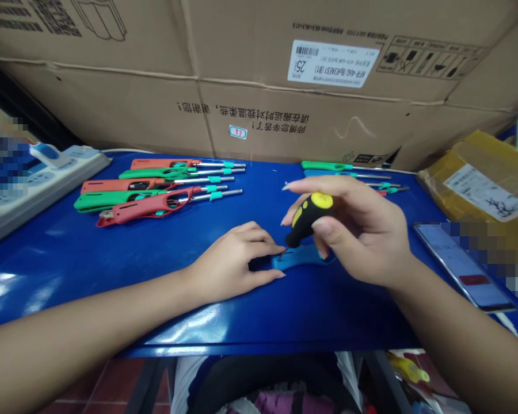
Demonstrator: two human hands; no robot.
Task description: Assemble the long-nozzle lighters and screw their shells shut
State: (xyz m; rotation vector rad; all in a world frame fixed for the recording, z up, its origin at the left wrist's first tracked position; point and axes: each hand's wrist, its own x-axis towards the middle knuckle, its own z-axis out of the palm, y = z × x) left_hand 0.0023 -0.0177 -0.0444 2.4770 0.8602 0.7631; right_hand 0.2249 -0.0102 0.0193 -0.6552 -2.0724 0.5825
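Observation:
A blue gas lighter [300,257] lies on the blue table, partly covered by both hands. My left hand [244,259] grips its left end between thumb and fingers. Held in my right hand [369,233] is a short screwdriver [303,223] with a black and yellow handle. It tilts down to the left, its tip at the lighter's left part near the left fingertips. To the left rest several red and green lighters, among them a front red one [142,211] with bare metal at its handle end. Behind my right hand more lighters, including a green one [328,165], lie partly hidden.
A big cardboard box [250,138] walls off the back of the blue table [155,310]. A white power strip [47,175] sits at the left. On the right are a phone [461,270] and a taped carton [492,178]. The table's front edge runs close to my lap.

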